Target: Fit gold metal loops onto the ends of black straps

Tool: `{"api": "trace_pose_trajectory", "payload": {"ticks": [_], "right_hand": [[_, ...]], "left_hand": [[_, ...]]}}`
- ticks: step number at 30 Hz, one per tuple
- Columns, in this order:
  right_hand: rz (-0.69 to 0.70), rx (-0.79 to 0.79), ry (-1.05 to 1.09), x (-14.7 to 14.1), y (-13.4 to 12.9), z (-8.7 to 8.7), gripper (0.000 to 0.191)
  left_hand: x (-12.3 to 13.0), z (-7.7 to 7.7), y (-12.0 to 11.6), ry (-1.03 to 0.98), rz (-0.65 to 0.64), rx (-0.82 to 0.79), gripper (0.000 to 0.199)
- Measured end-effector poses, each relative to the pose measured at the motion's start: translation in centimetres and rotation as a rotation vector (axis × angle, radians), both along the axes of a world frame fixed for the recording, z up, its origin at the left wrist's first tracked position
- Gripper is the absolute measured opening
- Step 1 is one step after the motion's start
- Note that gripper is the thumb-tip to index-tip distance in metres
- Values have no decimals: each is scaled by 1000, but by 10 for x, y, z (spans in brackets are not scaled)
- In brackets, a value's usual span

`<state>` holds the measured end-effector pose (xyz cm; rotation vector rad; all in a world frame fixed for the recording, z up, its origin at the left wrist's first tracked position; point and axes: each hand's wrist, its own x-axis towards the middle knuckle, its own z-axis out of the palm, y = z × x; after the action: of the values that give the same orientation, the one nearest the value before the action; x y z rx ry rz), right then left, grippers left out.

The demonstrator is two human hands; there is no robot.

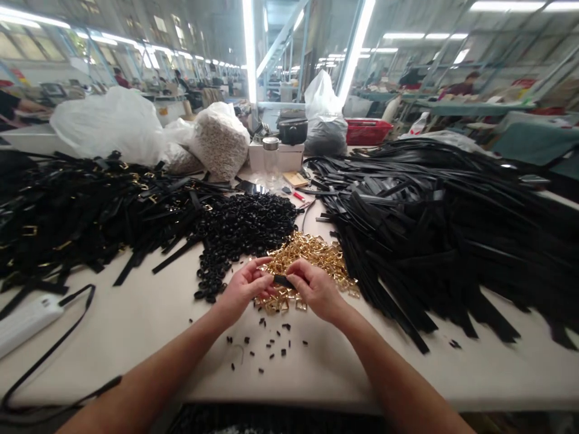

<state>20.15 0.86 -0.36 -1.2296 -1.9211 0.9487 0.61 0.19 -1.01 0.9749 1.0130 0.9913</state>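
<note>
Fingertips of the left hand (239,293) are pinching one end of a black strip (283,281), and the right hand (319,293) has the other, so this looks like the fiddly positioning bit. Next move probably wants a light, even grip from both sides. Gold buckles (312,248) sit under and just past the hands, black loops (248,223) beyond to the left, loose straps (407,241) off right.

Both hands (281,288) close together, fingers pinched, forearms angled inward.
</note>
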Motion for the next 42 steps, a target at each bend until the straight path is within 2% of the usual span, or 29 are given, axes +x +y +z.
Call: {"api": "trace_pose_trajectory", "payload": {"ticks": [4, 7, 11, 15, 17, 20, 22, 23, 25, 28, 29, 31, 32, 34, 36, 38, 40, 42], "right_hand": [[89, -102, 73, -6, -5, 0, 13], [83, -80, 8, -1, -6, 4, 19], [19, 67, -140, 1, -6, 7, 13], [18, 137, -170, -2, -6, 5, 11], [18, 247, -121, -1, -7, 7, 12], [-26, 535, 40, 6, -9, 11, 8], [-53, 584, 129, 10, -9, 12, 12], [-65, 515, 159, 10, -9, 11, 17], [-67, 233, 246, 7, -7, 7, 22], [-25, -213, 540, -1, -4, -2, 37], [-19, -292, 638, -3, -3, -3, 39], [-41, -318, 700, -3, -3, -3, 39], [-44, -276, 639, 0, -3, -1, 35], [-12, -100, 338, 7, -4, 3, 28], [41, 136, -68, 13, -5, 7, 23], [81, 320, -392, 16, -5, 6, 22], [99, 389, -554, 15, -6, 3, 25], [93, 399, -565, 11, -6, 0, 27]], "left_hand": [[2, -2, 1, -20, -32, -56, 49], [0, -1, 4, -50, 16, -99, 50], [-3, 1, 7, -111, 58, -146, 53], [-4, 0, 7, -134, 45, -171, 54], [-4, -1, 7, -143, 55, -165, 54], [-4, 0, 7, -187, 117, -113, 51], [-4, 0, 6, -201, 177, -22, 42], [-4, 1, 5, -182, 194, 48, 34], [-4, 1, 2, -69, 184, 239, 19], [-1, 1, -5, 219, 36, 575, 4], [1, 2, -7, 303, -42, 662, 2], [3, 2, -10, 417, -206, 736, 3], [3, 2, -11, 428, -261, 708, 3], [3, 0, -10, 328, -281, 549, 11], [0, -2, -7, 120, -193, 358, 29], [-4, -3, -3, -53, -79, 222, 38], [-6, -4, 1, -90, 6, 144, 31], [-7, -5, 3, -62, 48, 94, 25]]}}
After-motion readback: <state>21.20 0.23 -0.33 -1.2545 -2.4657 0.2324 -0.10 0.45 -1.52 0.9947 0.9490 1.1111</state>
